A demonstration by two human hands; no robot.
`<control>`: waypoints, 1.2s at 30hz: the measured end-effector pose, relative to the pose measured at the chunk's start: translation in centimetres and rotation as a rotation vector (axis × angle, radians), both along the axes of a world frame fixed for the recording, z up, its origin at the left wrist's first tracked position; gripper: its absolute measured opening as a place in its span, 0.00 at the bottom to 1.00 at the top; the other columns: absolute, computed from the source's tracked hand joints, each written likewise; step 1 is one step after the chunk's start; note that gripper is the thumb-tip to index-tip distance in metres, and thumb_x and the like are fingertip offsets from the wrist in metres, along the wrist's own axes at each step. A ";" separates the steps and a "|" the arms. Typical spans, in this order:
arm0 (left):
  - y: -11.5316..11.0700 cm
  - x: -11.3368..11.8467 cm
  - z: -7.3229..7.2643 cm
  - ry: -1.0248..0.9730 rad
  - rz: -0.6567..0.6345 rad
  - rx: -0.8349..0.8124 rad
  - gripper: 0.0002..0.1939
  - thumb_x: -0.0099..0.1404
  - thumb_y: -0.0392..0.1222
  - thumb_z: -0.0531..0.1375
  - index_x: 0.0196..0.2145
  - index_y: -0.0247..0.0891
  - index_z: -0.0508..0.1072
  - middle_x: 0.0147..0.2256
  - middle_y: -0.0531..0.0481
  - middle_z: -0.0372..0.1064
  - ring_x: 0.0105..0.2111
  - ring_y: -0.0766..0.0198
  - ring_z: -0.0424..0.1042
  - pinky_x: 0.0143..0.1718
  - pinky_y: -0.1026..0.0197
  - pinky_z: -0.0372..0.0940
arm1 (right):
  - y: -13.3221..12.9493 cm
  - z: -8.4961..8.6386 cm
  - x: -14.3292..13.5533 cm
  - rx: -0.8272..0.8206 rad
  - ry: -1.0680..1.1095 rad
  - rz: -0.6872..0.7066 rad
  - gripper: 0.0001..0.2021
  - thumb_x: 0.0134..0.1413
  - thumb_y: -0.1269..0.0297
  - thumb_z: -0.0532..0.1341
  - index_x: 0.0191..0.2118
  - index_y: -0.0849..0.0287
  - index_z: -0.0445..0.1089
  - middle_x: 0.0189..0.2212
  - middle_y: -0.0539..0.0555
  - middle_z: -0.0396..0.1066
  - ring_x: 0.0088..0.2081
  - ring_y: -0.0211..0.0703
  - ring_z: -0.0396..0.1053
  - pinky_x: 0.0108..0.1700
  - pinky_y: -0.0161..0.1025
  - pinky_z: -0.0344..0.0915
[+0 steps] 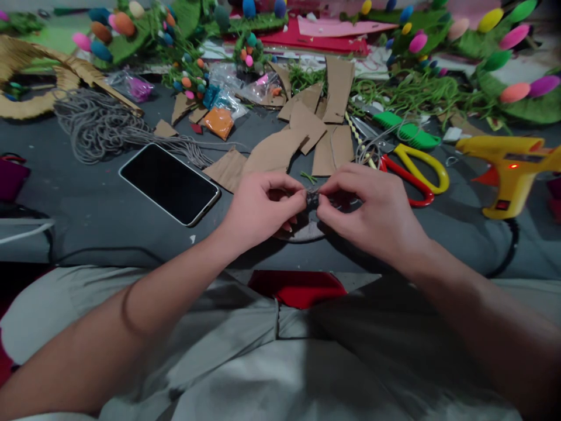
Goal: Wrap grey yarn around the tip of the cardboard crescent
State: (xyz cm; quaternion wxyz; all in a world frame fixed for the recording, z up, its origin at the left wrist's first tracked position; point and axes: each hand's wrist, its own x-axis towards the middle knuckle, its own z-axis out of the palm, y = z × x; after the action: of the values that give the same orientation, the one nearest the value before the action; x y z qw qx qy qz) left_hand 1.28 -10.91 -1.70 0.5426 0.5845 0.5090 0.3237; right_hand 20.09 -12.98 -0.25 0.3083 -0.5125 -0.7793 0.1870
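A small dark grey piece (312, 199), perhaps wound cord, is pinched between both hands near the table's front edge. My left hand (267, 204) grips its left side between thumb and forefinger. From the right, the thumb and fingers of my right hand (368, 207) close on the same piece. Just below them lies a flat grey rounded thing (304, 232), mostly hidden by the hands. Behind the hands are cut cardboard pieces (272, 153) and a tiny green scrap (308, 176).
A phone (170, 183) and a heap of grey cord (94, 126) lie left. Scissors with red (412, 190) and yellow (427, 169) handles lie right, near a yellow glue gun (515, 169) with its light lit. Green wreaths with coloured eggs (499, 88) line the back.
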 end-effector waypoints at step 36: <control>0.4 -0.4 0.1 -0.021 -0.058 -0.078 0.06 0.61 0.42 0.64 0.33 0.37 0.77 0.20 0.54 0.70 0.18 0.69 0.70 0.18 0.70 0.68 | 0.9 -0.2 1.1 -0.123 -0.038 0.212 0.05 0.66 0.63 0.58 0.38 0.56 0.67 0.34 0.55 0.69 0.36 0.45 0.65 0.39 0.43 0.62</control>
State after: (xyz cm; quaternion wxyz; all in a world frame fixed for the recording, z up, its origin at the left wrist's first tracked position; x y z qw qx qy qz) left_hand 0.89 -10.52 -1.63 0.5794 0.5740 0.4984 0.2940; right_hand 21.17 -12.04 -0.48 0.2400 -0.4486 -0.8219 0.2561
